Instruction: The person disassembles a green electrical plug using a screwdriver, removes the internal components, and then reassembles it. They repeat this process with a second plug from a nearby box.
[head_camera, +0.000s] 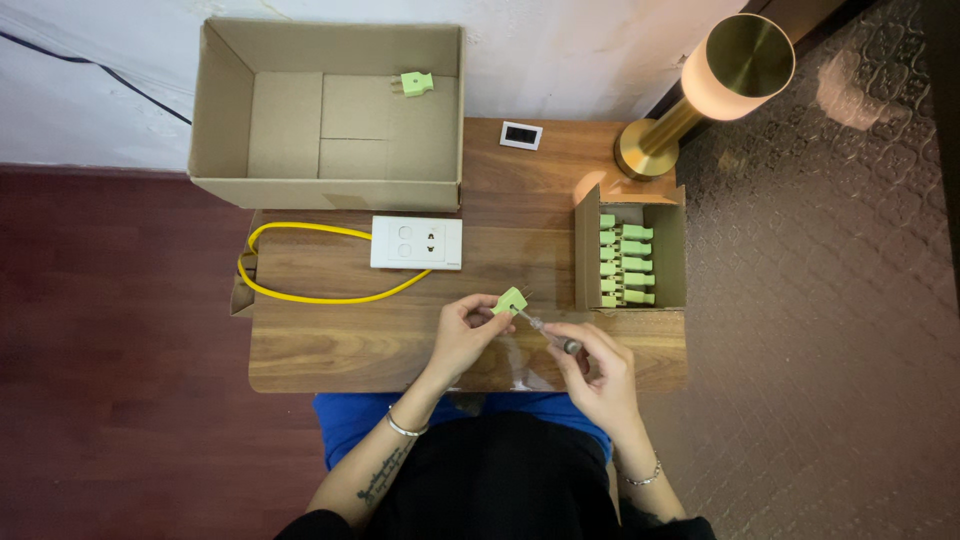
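A: What do the left hand's (462, 335) fingers (487, 312) hold?

B: A small pale-green plug (511, 300), pinched at its near-left end, its metal prongs pointing far and right. It sits just above the counter's (320, 345) near edge, close to the middle.

A: And the right hand (597, 372)?

B: Its fingers (570, 335) are closed around a thin screwdriver (545, 328) with a clear shaft and dark grip. The tip meets the plug's right side.

A: What lies beyond?

B: Just right and farther, a small open carton (668, 245) holds a row of the same green plugs (625, 258), stacked side by side. To the left sits a white socket block (416, 243) with a yellow cable (300, 290) looping left. Farther still, a big open box (225, 110) holds one more green plug (416, 84). At the far right stands a brass lamp (715, 85), and beside it a little white card (521, 135).
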